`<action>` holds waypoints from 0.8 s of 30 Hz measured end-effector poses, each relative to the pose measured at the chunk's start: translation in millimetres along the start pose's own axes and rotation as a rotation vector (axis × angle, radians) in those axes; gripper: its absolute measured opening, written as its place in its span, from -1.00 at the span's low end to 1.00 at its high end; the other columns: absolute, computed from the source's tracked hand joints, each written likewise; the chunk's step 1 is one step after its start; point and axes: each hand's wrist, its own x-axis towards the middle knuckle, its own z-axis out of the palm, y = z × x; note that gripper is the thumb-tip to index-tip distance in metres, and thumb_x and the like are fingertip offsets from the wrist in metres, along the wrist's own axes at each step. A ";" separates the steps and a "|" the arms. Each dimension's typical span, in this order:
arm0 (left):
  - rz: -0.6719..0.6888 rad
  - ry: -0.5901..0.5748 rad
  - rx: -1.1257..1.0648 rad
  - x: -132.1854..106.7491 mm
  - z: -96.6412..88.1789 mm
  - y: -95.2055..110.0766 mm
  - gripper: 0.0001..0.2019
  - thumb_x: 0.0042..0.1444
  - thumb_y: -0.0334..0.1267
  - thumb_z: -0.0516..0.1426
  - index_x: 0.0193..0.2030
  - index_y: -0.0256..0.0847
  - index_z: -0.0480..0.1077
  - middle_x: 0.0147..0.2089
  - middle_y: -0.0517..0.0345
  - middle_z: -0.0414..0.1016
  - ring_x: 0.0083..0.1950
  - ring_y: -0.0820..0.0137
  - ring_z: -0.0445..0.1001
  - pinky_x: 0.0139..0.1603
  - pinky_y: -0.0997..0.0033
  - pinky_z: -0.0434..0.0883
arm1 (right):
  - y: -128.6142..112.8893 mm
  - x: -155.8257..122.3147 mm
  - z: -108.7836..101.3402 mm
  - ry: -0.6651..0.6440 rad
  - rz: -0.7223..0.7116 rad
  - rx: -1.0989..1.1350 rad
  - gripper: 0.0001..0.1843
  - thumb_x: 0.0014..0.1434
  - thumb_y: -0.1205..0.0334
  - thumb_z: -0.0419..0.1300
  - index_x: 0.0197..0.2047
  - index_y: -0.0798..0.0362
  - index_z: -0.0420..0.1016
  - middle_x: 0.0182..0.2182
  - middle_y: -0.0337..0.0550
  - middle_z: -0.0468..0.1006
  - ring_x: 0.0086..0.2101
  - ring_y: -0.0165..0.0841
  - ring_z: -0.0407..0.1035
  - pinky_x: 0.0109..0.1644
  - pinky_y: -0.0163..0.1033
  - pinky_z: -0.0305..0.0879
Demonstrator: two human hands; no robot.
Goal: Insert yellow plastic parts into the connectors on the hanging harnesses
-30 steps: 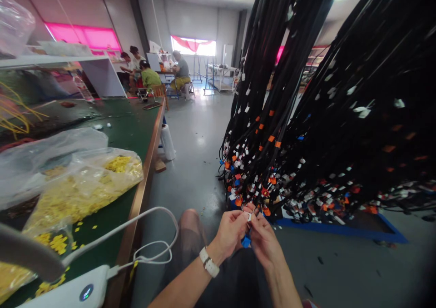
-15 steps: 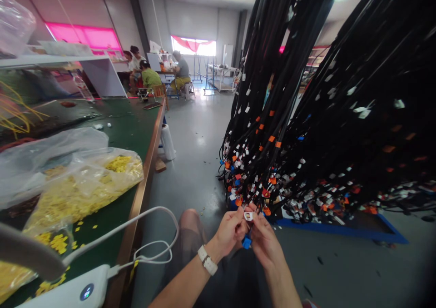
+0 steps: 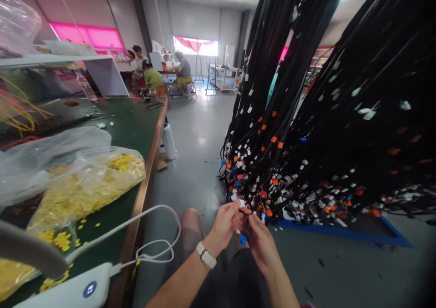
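In front of my lap, at the lower ends of the hanging cables, both hands are together. My left hand (image 3: 225, 225), with a white watch on its wrist, is closed in a pinch; a white connector (image 3: 241, 203) shows at its fingertips. Close beside it, my right hand (image 3: 261, 240) pinches thin dark wires (image 3: 245, 211) that run between the two hands. Just below the fingers hangs a blue connector (image 3: 243, 240). The fingers partly hide the exact grip on each piece.
Thick bundles of black cables (image 3: 272, 85) with white, orange and blue ends hang at right over a blue-edged tray (image 3: 391, 231). On the green table (image 3: 132, 121) at left lie a bag of yellow pieces (image 3: 102, 181), a white power bank (image 3: 73, 292) and its cord. People sit farther back.
The white connector, earlier facing me between both hands, has turned and moved up toward my left fingertips. My right fingers have shifted onto the wires. The view has shifted slightly.
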 end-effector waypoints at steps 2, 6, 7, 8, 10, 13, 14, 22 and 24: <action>-0.020 0.059 0.005 1.6 -1.2 2.3 -0.60 -0.01 0.06 0.15 -0.43 -0.33 0.33 -0.76 0.44 -0.03 -0.71 0.67 -0.16 -0.67 0.56 -0.18 | -0.2 -3.4 -0.2 -0.016 0.014 -0.127 -0.64 -0.12 0.02 0.36 -0.23 -0.01 0.58 -0.32 -0.16 0.60 -0.30 -0.31 0.43 -0.22 -0.26 0.30; -0.053 0.150 0.055 2.3 -0.6 2.4 -0.62 -0.08 0.01 0.21 -0.32 -0.31 0.34 -0.73 0.44 0.02 -0.72 0.66 -0.12 -0.69 0.58 -0.19 | -1.3 -6.3 -3.0 0.023 0.002 -0.329 -0.61 -0.09 -0.06 0.31 -0.25 0.02 0.59 -0.36 -0.16 0.59 -0.36 -0.36 0.39 -0.30 -0.32 0.26; -0.041 0.193 0.056 2.5 -0.6 1.9 -0.62 -0.10 -0.03 0.23 -0.27 -0.29 0.33 -0.71 0.43 0.06 -0.71 0.66 -0.08 -0.69 0.59 -0.18 | -1.4 -6.0 -3.8 0.057 -0.018 -0.362 -0.61 -0.09 -0.07 0.31 -0.27 0.03 0.60 -0.39 -0.17 0.58 -0.40 -0.40 0.37 -0.36 -0.35 0.23; -0.022 0.254 0.046 3.0 -1.0 1.4 -0.63 -0.11 -0.08 0.24 -0.22 -0.27 0.32 -0.68 0.42 0.10 -0.70 0.66 -0.03 -0.69 0.60 -0.16 | -1.3 -5.4 -4.6 0.095 -0.039 -0.381 -0.61 -0.10 -0.08 0.31 -0.31 0.05 0.61 -0.42 -0.18 0.57 -0.46 -0.44 0.34 -0.42 -0.38 0.19; 0.019 0.397 0.005 4.6 -3.3 0.3 -0.65 -0.13 -0.24 0.24 -0.17 -0.24 0.30 -0.64 0.40 0.17 -0.67 0.64 0.07 -0.67 0.63 -0.09 | -1.4 -4.4 -5.2 0.147 -0.063 -0.363 -0.62 -0.13 -0.07 0.33 -0.36 0.08 0.61 -0.52 -0.22 0.53 -0.58 -0.51 0.23 -0.55 -0.41 0.08; 0.054 0.508 -0.067 7.7 -8.3 -1.4 -0.73 -0.16 -0.49 0.13 -0.25 -0.25 0.28 -0.57 0.35 0.25 -0.59 0.62 0.22 -0.59 0.65 0.09 | -2.8 -4.0 -4.0 0.126 -0.029 -0.227 -0.66 -0.14 -0.02 0.36 -0.39 0.09 0.59 -0.64 -0.30 0.45 -0.67 -0.56 0.13 -0.65 -0.44 -0.01; 0.055 0.503 -0.085 8.5 -9.4 -1.9 -0.74 -0.19 -0.55 0.09 -0.30 -0.26 0.28 -0.55 0.32 0.28 -0.56 0.62 0.26 -0.55 0.65 0.15 | -3.5 -4.4 -3.2 0.105 -0.009 -0.173 -0.68 -0.13 0.00 0.36 -0.40 0.09 0.58 -0.65 -0.30 0.44 -0.68 -0.56 0.14 -0.66 -0.45 0.00; 0.009 0.361 -0.210 10.0 -1.9 -2.2 -0.73 -0.27 -0.73 0.00 -0.49 -0.36 0.36 -0.45 0.11 0.43 -0.41 0.53 0.43 -0.27 0.56 0.36 | -9.0 -9.9 5.3 -0.034 0.006 0.059 -0.75 -0.15 0.27 0.42 -0.34 0.04 0.52 -0.45 -0.31 0.55 -0.47 -0.52 0.42 -0.38 -0.48 0.38; -0.001 0.334 -0.232 9.2 -0.2 -0.8 -0.77 -0.18 -0.71 0.04 -0.45 -0.38 0.39 -0.41 0.06 0.45 -0.38 0.51 0.45 -0.23 0.54 0.37 | -9.0 -9.8 6.1 -0.032 0.011 0.089 -0.72 -0.18 0.31 0.43 -0.34 0.04 0.51 -0.45 -0.32 0.55 -0.44 -0.52 0.44 -0.33 -0.46 0.41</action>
